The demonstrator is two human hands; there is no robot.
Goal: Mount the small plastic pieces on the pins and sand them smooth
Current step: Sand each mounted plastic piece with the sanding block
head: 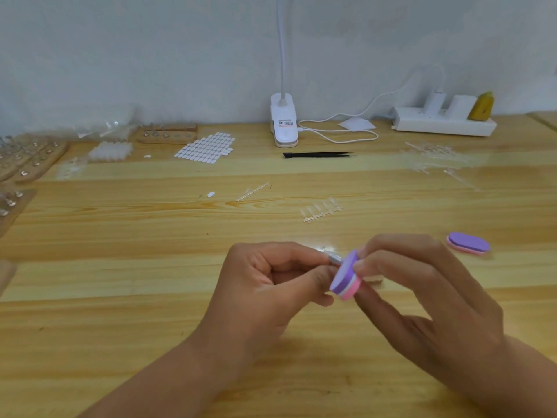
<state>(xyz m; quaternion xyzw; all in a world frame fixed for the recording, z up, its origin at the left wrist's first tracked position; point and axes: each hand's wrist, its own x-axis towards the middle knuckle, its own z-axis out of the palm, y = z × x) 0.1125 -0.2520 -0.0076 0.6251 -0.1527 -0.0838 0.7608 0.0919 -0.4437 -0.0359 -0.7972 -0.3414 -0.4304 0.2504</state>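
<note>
Both forearms are reaching in from the bottom edge of the frame, and the hands are meeting just below the centre, above the wooden table (pixel 120 267). The left hand (pixel 271 285) is curling its fingers inward, its thumb and forefinger pinching a small silvery pin (pixel 334 259) that is pointing to the right. Whether a plastic piece is sitting on its tip is too small to tell. The right hand (pixel 422 291) is gripping the sanding block (pixel 345 277), purple on one face and pink on the other, between bent thumb and fingertips. It is tilting the purple face against the end of the pin.

A strip of clear plastic pieces (pixel 322 210) is lying on the table just above the hands. A second sanding block (pixel 468 243) is resting at centre right. Wooden pin boards (pixel 30 158) are sitting at the left edge. Black tweezers (pixel 318 154) and a white clip lamp (pixel 284 122) are standing further back, in the upper middle.
</note>
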